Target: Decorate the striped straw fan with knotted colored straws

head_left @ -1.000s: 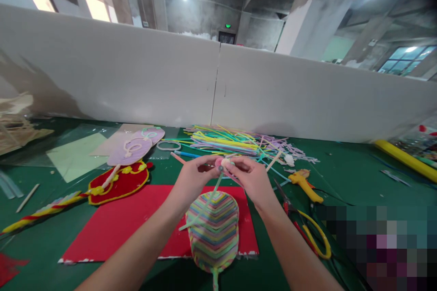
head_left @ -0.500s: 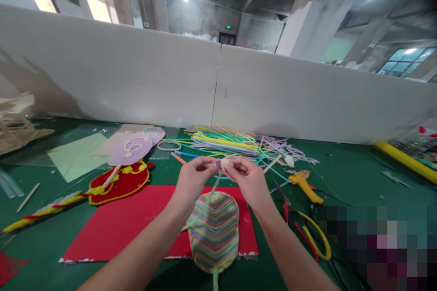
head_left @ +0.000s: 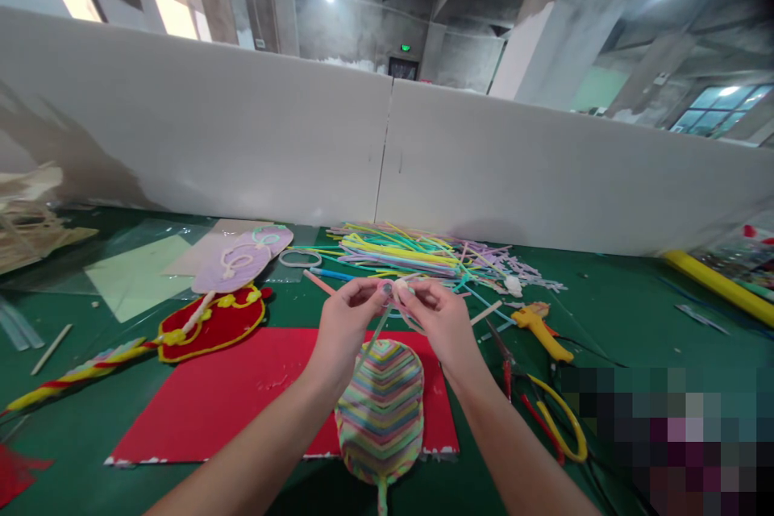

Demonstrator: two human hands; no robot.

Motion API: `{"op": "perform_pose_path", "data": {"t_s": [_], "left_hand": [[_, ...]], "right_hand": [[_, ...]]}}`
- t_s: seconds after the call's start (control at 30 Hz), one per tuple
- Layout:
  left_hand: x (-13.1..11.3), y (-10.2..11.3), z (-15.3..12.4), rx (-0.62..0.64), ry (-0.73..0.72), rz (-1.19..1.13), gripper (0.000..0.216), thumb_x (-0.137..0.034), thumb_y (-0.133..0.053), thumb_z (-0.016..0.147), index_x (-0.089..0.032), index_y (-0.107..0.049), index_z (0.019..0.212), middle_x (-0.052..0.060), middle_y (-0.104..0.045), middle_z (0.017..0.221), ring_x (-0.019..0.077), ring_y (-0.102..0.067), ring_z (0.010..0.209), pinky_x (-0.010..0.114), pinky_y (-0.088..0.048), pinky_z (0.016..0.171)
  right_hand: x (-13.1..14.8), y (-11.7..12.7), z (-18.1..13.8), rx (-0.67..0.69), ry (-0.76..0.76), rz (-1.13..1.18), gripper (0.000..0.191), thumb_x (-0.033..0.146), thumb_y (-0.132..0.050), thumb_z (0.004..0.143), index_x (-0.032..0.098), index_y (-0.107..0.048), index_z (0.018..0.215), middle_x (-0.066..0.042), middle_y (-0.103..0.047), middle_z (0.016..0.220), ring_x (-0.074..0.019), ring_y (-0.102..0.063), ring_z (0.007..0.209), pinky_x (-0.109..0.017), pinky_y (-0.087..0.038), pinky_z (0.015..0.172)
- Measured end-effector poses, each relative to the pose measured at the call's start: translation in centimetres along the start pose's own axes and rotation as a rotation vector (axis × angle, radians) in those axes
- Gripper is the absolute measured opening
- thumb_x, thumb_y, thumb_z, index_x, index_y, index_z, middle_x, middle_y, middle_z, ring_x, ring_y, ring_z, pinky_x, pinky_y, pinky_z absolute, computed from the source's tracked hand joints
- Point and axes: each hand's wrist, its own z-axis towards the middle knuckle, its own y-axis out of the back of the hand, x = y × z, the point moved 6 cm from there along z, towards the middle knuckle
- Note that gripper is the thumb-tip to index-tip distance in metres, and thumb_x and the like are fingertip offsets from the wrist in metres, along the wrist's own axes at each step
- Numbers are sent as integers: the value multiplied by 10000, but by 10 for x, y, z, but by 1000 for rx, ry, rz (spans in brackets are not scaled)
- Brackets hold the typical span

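Above the striped fan, my left hand (head_left: 352, 314) and my right hand (head_left: 438, 313) meet, thumbs and fingertips pinched together. Between them is a small piece bent from pale pipe cleaners (head_left: 379, 328); one green end hangs down toward the fan, and a pinkish loop shows below the right fingers. The fingertips partly hide how the piece is shaped. Below lies a leaf-shaped fan (head_left: 380, 411) covered in pastel zigzag rows, its handle pointing toward me. It overlaps a red sheet (head_left: 242, 395).
A heap of coloured pipe cleaners (head_left: 405, 254) lies behind my hands. To the right are yellow-handled scissors (head_left: 577, 427) and a yellow glue gun (head_left: 541, 330) with its cord. Leftward lie a red-and-yellow fan (head_left: 211, 329), a purple fuzzy shape (head_left: 235, 264) and a pale green sheet (head_left: 139, 274). A white partition (head_left: 242, 137) stands behind.
The right fingers have shifted slightly, and a pinkish loop now shows beneath them. The hanging green end has swung in behind the left wrist. The fan and tools stay put.
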Motion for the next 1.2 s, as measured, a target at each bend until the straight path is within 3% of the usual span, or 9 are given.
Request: {"op": "perform_pose_path", "data": {"t_s": [0.23,0.4,0.7,1.03,1.2], "left_hand": [[-7,-1,5,135,-16,151,306,-332,-657,632,-142,-622,870,57,-661,788,166,-611,726,286,-506,674],[-7,-4,8,250,15,224,293,-334,-648,638,-148,-645,865,54,-669,750,167,-617,681,298,-509,665],[-9,-2,7,208,-41,261,232,-314,-620,666,-152,-654,829,58,-678,787,168,-615,709,300,-494,706],[-9,-3,8,220,-56,303,202,-292,-630,642,-148,-626,784,46,-645,695,160,-596,672,280,-484,646],[-9,-1,10,195,-54,305,190,-292,-625,644,-143,-611,760,30,-632,682,137,-578,644,260,-478,628]], "right_hand": [[-1,4,1,84,-125,-12,290,417,-674,605,175,-628,758,-35,-673,755,-201,-628,795,-312,-501,702],[5,8,6,196,-3,-139,257,385,-655,643,166,-654,777,-46,-677,782,-192,-622,789,-318,-473,744],[11,14,6,223,80,-332,235,382,-535,758,213,-681,832,-28,-664,872,-186,-597,844,-312,-446,761],[16,12,3,257,78,-387,214,371,-583,724,206,-679,819,-20,-664,822,-159,-594,740,-271,-455,675],[11,16,8,187,103,-370,171,316,-613,698,179,-668,784,-36,-666,827,-164,-605,753,-275,-469,683]]}}
